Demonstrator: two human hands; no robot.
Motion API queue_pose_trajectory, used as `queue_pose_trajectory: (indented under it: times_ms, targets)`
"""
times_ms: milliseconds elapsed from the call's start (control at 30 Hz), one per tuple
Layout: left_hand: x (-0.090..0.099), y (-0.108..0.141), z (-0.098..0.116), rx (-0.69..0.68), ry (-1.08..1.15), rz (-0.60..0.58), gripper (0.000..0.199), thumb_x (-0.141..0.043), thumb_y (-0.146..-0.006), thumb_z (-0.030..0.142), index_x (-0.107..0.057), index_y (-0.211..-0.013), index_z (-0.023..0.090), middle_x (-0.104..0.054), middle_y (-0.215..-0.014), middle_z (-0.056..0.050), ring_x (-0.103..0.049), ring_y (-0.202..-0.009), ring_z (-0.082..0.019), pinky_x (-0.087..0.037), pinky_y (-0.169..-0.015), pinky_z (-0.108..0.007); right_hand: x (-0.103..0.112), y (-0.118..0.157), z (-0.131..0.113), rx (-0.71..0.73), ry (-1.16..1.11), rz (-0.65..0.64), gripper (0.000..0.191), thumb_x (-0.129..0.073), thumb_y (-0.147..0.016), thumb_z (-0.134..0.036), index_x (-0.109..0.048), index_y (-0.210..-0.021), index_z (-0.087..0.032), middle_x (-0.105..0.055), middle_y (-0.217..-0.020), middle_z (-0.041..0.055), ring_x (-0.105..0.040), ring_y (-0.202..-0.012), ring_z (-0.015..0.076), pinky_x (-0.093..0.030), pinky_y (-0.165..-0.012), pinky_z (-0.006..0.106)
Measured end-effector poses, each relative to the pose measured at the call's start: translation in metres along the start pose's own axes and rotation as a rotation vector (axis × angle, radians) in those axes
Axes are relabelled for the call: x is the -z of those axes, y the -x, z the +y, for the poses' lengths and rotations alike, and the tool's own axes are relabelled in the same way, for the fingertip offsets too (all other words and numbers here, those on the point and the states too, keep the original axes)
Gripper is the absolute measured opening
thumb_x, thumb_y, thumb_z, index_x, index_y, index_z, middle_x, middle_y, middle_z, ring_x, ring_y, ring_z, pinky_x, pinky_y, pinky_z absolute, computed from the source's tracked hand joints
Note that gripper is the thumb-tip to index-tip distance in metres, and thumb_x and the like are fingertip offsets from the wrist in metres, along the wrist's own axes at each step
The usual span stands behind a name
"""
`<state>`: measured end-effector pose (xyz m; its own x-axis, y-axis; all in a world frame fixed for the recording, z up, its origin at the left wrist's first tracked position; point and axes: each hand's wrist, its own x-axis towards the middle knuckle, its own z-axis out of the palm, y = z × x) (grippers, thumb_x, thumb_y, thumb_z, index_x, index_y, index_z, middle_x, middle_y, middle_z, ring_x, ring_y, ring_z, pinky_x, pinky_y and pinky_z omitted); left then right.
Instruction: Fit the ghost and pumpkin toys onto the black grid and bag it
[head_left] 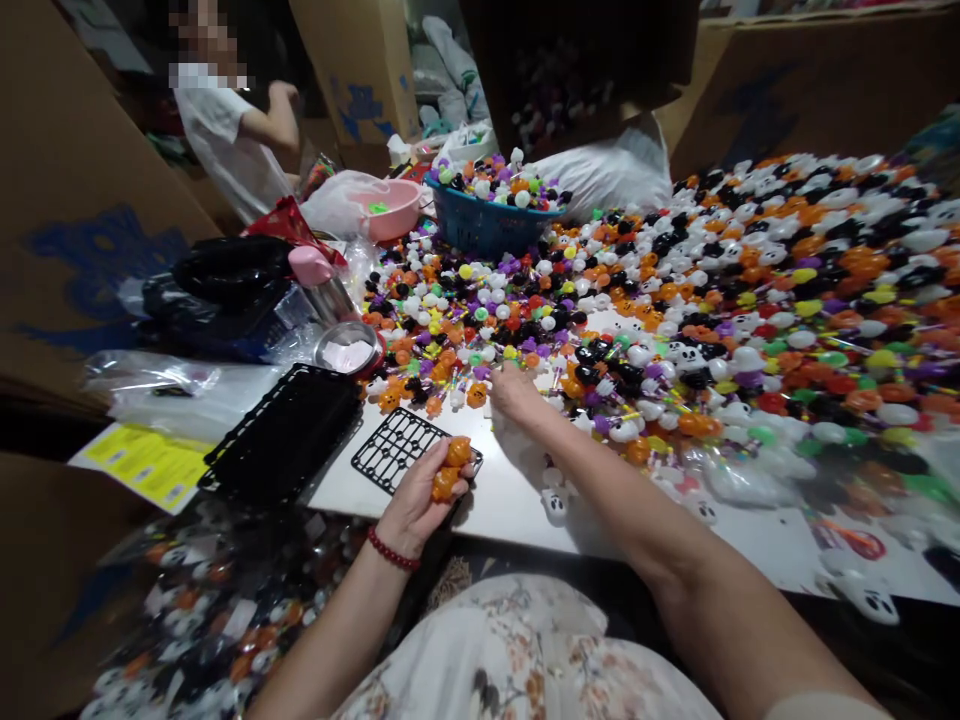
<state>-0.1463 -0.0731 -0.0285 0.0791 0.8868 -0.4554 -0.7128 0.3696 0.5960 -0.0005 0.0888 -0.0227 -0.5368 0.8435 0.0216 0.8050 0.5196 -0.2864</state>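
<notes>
"Over the black grid (375,460), left hand (412,505): closed round orange pumpkin pieces (459,452). Right hand (516,395)?"

"At the near edge of the mixed pile (495,310); fingertips bent down, grip hidden, can't tell."

"Handling tips, quick?"

"My call: cradle the pumpkins loosely, faces unsquashed; pinch single pieces off the pile's edge, don't dig, or it slides."

"Surface?"

"White table (517,500), black tray (281,440) left of the grid, loose ghost piece (555,503) near the front edge."

"Room?"

"Heaped blue basin (487,225), pink basin (397,213) beside it, cardboard box (825,95) behind, person in white (214,110) far left."
</notes>
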Motion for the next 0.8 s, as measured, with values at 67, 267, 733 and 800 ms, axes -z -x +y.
queue_pose_trajectory:
  times_ms: [67,267,733,800]
  targets:
    - [0.001,-0.001,-0.002,-0.025,-0.008,-0.035,0.023,-0.067,-0.086,0.027,-0.061,-0.101,0.012,-0.063,-0.089,-0.008,-0.062,-0.067,-0.011,-0.045,-0.047,-0.015,0.008,0.019,0.001,-0.075,-0.045,0.032,0.027,-0.046,-0.09,-0.007,-0.064,-0.11,-0.008,-0.059,-0.112,0.0204,-0.061,-0.096,0.026,-0.047,-0.083,0.034]
    - [-0.009,-0.004,-0.002,-0.007,0.004,-0.043,0.046,-0.07,-0.078,0.013,-0.056,-0.122,0.019,-0.063,-0.095,-0.007,-0.068,-0.081,-0.015,-0.047,-0.05,-0.014,0.022,0.11,0.0,-0.106,-0.664,0.211,0.032,-0.046,-0.096,-0.027,-0.066,-0.119,-0.018,-0.069,-0.112,0.0092,-0.062,-0.104,0.0209,-0.049,-0.091,0.035]
    - [-0.048,-0.013,-0.034,0.101,-0.084,-0.193,0.036,-0.076,-0.078,0.028,-0.06,-0.109,0.016,-0.068,-0.102,-0.008,-0.06,-0.059,-0.007,-0.041,-0.041,-0.014,0.013,0.199,-0.002,-0.145,-0.783,0.392,0.026,-0.058,-0.093,-0.036,-0.073,-0.108,-0.02,-0.07,-0.092,0.0076,-0.064,-0.086,0.0199,-0.051,-0.077,0.033]
    - [-0.049,-0.013,-0.036,0.084,-0.073,-0.17,0.03,-0.077,-0.077,0.024,-0.059,-0.1,0.016,-0.068,-0.103,-0.008,-0.064,-0.069,-0.009,-0.044,-0.046,-0.014,0.013,0.201,-0.001,-0.116,-0.742,0.392,0.025,-0.057,-0.095,-0.034,-0.072,-0.109,-0.02,-0.069,-0.09,0.0074,-0.063,-0.084,0.0195,-0.05,-0.076,0.033]
